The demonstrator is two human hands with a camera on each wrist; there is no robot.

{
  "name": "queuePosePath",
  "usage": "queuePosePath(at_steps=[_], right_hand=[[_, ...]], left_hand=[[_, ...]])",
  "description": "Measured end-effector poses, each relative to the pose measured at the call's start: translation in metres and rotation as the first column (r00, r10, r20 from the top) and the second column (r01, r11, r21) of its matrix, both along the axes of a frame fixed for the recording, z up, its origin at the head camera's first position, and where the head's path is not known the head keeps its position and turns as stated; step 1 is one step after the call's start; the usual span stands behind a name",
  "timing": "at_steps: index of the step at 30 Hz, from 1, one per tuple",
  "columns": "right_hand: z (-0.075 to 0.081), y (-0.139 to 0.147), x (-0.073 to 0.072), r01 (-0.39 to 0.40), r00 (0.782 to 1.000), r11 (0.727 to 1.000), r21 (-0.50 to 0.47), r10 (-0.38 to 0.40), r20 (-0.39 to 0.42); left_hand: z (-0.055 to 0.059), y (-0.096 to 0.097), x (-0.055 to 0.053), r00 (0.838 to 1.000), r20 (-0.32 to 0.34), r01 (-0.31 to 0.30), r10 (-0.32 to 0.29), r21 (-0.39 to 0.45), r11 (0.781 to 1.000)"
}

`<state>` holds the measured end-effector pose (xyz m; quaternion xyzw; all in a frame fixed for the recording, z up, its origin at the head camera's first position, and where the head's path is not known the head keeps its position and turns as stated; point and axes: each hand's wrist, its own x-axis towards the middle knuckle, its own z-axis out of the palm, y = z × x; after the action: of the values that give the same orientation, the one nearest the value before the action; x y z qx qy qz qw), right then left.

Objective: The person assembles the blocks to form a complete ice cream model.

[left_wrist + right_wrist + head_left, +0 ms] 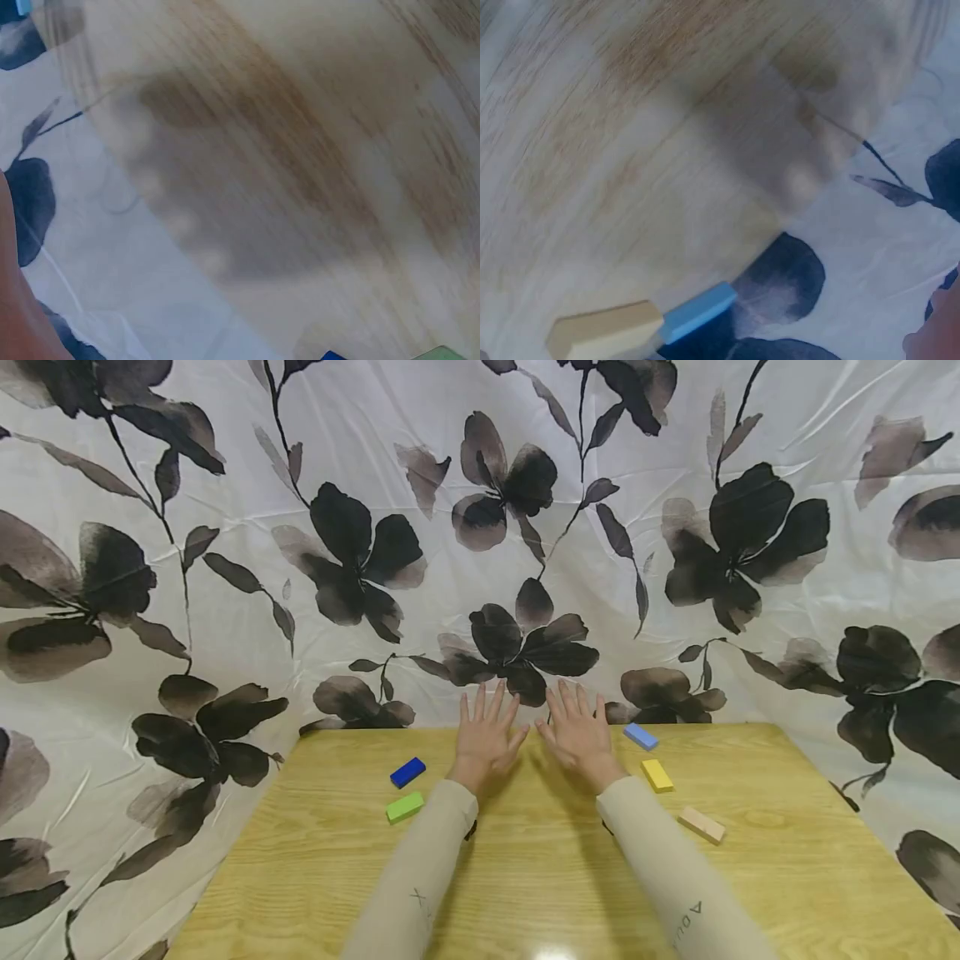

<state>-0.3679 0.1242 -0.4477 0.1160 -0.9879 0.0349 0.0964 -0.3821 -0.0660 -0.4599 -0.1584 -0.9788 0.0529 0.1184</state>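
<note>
My left hand (483,743) is stretched out over the far part of the wooden table (540,877), palm down, its fingers straight and spread. Beside it, my right hand (579,739) lies the same way, thumbs towards each other but apart. Both are bare of any object. Left of the left hand are a dark blue block (408,772) and a lime green block (405,807). A light blue block (641,737), a yellow block (657,775) and a plain wood block (702,825) lie right of the right hand. Shadows of the hands fall on the tabletop in the wrist views.
A white cloth (615,593) with dark flowers hangs behind the table's far edge and along both sides. In the right wrist view the yellow block (604,330) and light blue block (699,311) show near the bottom.
</note>
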Motion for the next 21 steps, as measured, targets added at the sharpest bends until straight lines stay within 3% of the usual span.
queuePosePath(at_steps=[8, 16, 21], right_hand=[[0.009, 0.005, 0.011, -0.035, 0.999, 0.999, -0.008, 0.035, -0.027], [0.014, 0.008, 0.027, -0.063, 0.998, 0.998, -0.012, 0.063, -0.017], [0.019, 0.001, 0.032, -0.113, 0.993, 0.993, -0.016, 0.112, -0.038]], left_hand=[[0.015, -0.004, 0.015, 1.0, 0.019, 0.003, -0.003, -0.001, 1.0], [0.02, -0.01, 0.025, 0.998, 0.031, 0.053, -0.053, -0.004, 0.999], [0.027, -0.017, 0.031, 0.998, 0.035, 0.047, -0.046, -0.017, 0.999]])
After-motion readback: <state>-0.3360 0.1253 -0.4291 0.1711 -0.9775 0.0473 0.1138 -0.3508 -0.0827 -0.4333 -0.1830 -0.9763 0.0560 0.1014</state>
